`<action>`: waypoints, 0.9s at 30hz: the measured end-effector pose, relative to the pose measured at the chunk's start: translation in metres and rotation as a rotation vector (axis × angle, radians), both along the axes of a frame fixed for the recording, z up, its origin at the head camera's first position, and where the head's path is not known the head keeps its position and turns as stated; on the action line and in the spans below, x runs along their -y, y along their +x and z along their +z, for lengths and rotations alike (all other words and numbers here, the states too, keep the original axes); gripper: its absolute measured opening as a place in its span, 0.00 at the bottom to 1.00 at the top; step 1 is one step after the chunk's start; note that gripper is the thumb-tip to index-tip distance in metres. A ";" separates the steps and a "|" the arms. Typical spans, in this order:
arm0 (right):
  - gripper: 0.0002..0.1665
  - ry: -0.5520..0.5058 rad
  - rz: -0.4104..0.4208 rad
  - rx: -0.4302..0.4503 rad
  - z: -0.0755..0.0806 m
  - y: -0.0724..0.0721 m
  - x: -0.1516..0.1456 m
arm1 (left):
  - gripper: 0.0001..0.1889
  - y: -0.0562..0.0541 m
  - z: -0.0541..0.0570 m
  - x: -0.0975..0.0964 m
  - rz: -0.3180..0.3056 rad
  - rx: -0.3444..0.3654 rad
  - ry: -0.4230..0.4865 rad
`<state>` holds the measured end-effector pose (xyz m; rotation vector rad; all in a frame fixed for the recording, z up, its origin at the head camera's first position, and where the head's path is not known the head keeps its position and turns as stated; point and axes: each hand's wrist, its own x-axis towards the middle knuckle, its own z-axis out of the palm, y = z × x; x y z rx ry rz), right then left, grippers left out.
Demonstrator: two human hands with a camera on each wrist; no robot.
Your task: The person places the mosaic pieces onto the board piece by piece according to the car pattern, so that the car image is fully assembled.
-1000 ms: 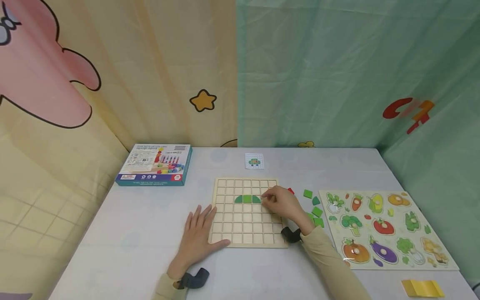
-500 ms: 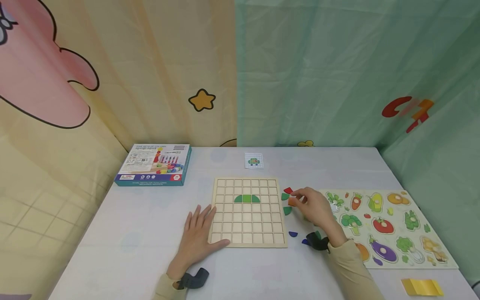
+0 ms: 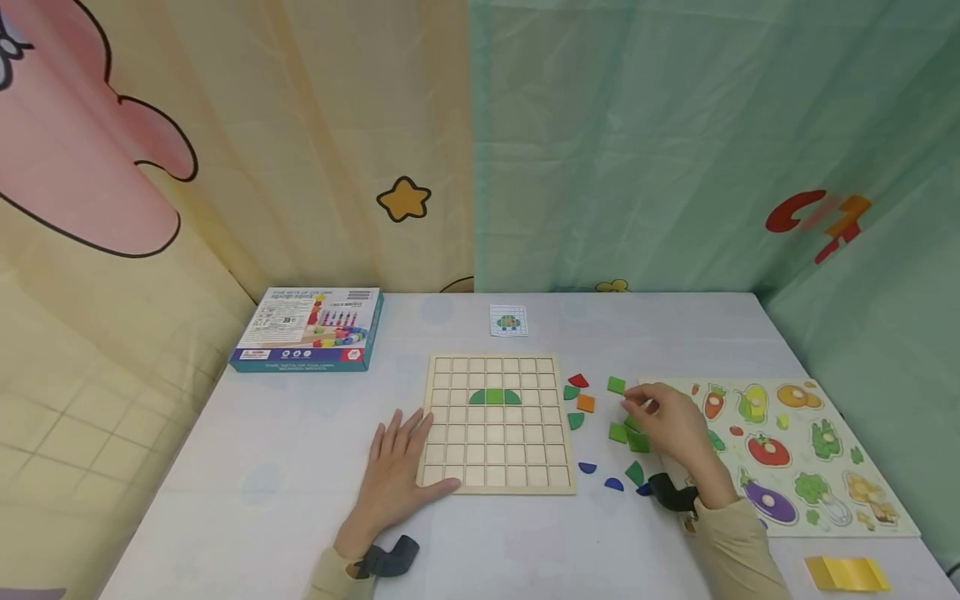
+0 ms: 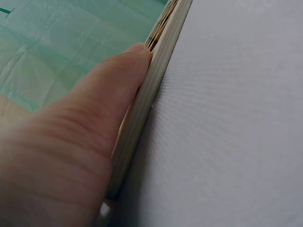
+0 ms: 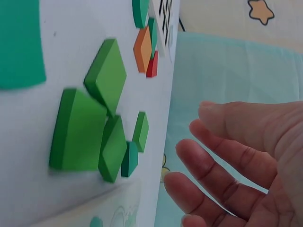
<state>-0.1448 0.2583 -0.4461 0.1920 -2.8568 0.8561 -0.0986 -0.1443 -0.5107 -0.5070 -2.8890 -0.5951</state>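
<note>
My left hand [image 3: 396, 475] lies flat with fingers spread at the front left corner of the wooden grid board [image 3: 495, 457]. In the left wrist view its thumb [image 4: 106, 90] presses along the board's edge. On the board, a bright green square [image 3: 495, 397] sits between two dark green quarter-round tiles. My right hand [image 3: 670, 421] hovers over loose bright green squares [image 3: 638, 442] right of the board. In the right wrist view its thumb and fingers are bent loosely and apart, with nothing between them. A dark green quarter-round tile [image 5: 129, 159] lies close by, partly behind a square.
Between board and hand lie an orange square [image 3: 586, 403], a red tile [image 3: 578, 380] and blue half-rounds [image 3: 614, 484]. A vegetable puzzle board [image 3: 795, 458] lies under the right forearm. Behind are a pattern card [image 3: 509, 322] and a box [image 3: 307, 330]; a yellow piece [image 3: 847, 574] lies front right.
My right hand has moved right, from the grid board past the orange square to the green squares. The orange square lies free of the fingers now. My left hand has stayed put.
</note>
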 end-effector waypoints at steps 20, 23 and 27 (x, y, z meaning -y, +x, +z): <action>0.09 0.022 0.225 0.147 -0.009 -0.014 0.033 | 0.54 0.000 0.002 -0.001 -0.002 0.006 0.005; 0.10 0.040 0.271 0.125 -0.012 -0.017 0.039 | 0.54 0.001 0.002 -0.001 -0.002 0.005 0.008; 0.11 0.055 0.301 0.130 -0.014 -0.021 0.043 | 0.54 0.001 0.002 -0.001 -0.003 0.008 0.001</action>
